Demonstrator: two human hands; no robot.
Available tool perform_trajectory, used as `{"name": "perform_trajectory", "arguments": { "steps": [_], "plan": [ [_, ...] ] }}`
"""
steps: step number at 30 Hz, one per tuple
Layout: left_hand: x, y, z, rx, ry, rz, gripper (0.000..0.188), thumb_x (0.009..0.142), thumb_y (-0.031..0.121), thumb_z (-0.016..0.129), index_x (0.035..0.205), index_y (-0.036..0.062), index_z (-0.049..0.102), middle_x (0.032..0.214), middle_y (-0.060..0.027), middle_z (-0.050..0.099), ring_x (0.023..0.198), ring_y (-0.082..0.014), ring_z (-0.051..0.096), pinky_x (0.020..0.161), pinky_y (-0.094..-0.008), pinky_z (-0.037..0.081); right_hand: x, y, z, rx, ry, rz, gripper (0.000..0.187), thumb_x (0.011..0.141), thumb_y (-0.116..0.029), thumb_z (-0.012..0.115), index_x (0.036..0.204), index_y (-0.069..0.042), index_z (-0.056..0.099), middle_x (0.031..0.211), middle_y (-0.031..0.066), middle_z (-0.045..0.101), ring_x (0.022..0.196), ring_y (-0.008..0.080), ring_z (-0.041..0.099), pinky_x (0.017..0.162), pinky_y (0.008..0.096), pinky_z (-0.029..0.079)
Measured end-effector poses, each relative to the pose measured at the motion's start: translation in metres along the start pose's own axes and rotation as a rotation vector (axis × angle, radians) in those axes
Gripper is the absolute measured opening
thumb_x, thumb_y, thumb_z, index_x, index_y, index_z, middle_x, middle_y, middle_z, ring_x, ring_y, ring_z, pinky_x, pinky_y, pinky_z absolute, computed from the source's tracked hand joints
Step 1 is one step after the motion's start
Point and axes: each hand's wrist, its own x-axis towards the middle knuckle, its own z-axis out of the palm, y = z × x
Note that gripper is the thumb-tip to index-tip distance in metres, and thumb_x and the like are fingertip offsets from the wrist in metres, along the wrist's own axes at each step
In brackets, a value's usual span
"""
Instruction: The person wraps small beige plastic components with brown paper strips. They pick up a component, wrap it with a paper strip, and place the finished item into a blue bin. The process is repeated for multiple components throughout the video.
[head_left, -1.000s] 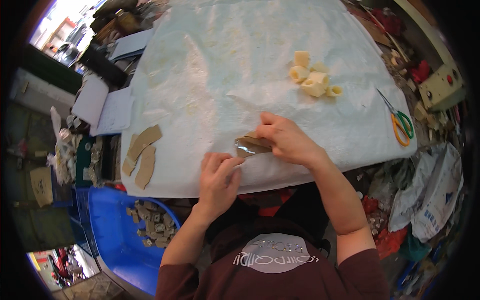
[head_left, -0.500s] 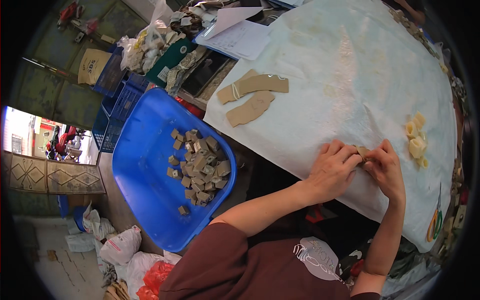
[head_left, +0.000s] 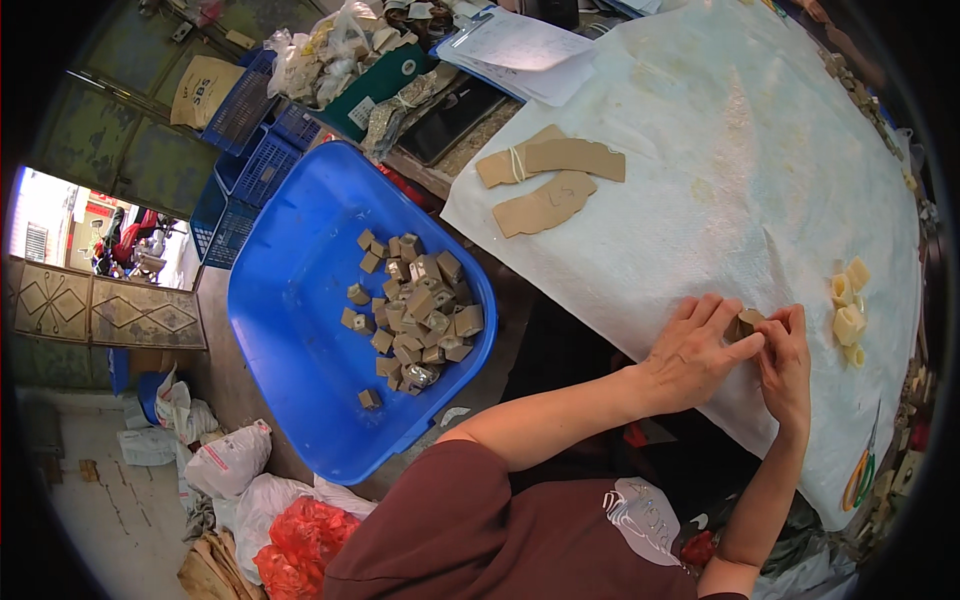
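Note:
My left hand (head_left: 698, 350) and my right hand (head_left: 785, 362) meet over the near edge of the white-covered table. Between their fingertips is a small brown piece (head_left: 746, 323), block-like and partly covered by the fingers. Both hands are closed on it, with the left fingers curled over its near left side and the right thumb and fingers pinching the other end. To the right of them lie several pale yellow curled pieces (head_left: 850, 322). Farther right, scissors (head_left: 864, 470) with orange and green handles rest near the table's edge.
Flat brown card-like strips (head_left: 545, 205) lie on the table cover (head_left: 690, 190), one pair tied with a pale band. At left a blue tub (head_left: 290, 400) holds many small brown blocks (head_left: 425, 310). Behind stand a clipboard (head_left: 520, 50), blue crates (head_left: 265, 165) and stuffed bags.
The whole view has shifted, so the tub and table appear moved. Both hands remain together on the brown piece, which now shows a bulkier, box-like shape.

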Motion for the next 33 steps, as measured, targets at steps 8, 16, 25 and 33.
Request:
{"name": "perform_trajectory", "arguments": {
  "steps": [8, 16, 25, 33],
  "plan": [
    [-0.007, 0.000, -0.002, 0.209, -0.089, 0.135, 0.029, 0.067, 0.009, 0.057, 0.094, -0.0005, 0.060, 0.113, -0.0124, 0.048, 0.103, -0.0302, 0.043, 0.085, -0.0411, 0.037, -0.036, 0.066, -0.007, 1.076, 0.598, 0.582, 0.018, 0.088, -0.012, 0.045, 0.103, -0.006, 0.052, 0.090, 0.0053, 0.055, 0.080, 0.0169, 0.053, 0.074, 0.0309, 0.043],
    [-0.020, -0.010, -0.021, -0.048, -0.057, 0.094, 0.043, 0.066, 0.004, 0.060, 0.109, 0.0034, 0.058, 0.112, -0.0154, 0.049, 0.105, -0.0307, 0.046, 0.087, -0.0408, 0.037, -0.100, 0.160, -0.035, 1.713, 0.642, 0.294, 0.032, 0.091, -0.015, 0.043, 0.117, 0.002, 0.051, 0.114, 0.0123, 0.058, 0.107, 0.0247, 0.054, 0.096, 0.0428, 0.039],
    [-0.145, -0.073, -0.156, 0.778, -0.071, -0.504, 0.045, 0.066, 0.008, 0.063, 0.110, 0.0143, 0.058, 0.118, -0.0088, 0.047, 0.121, -0.0333, 0.036, 0.095, -0.0437, 0.026, -0.092, 0.141, -0.030, 1.633, 0.653, 0.356, 0.027, 0.091, -0.017, 0.046, 0.111, -0.002, 0.054, 0.108, 0.0099, 0.061, 0.099, 0.0200, 0.057, 0.089, 0.0378, 0.043],
    [-0.211, -0.093, -0.216, 0.923, -0.272, -0.720, 0.051, 0.061, 0.027, 0.076, 0.109, 0.0187, 0.058, 0.131, -0.0110, 0.035, 0.127, -0.0486, 0.015, 0.100, -0.0590, 0.024, -0.082, 0.127, -0.029, 1.508, 0.785, 0.458, 0.023, 0.092, -0.018, 0.047, 0.108, -0.004, 0.056, 0.106, 0.0078, 0.061, 0.098, 0.0187, 0.057, 0.088, 0.0375, 0.044]
  ]
}}
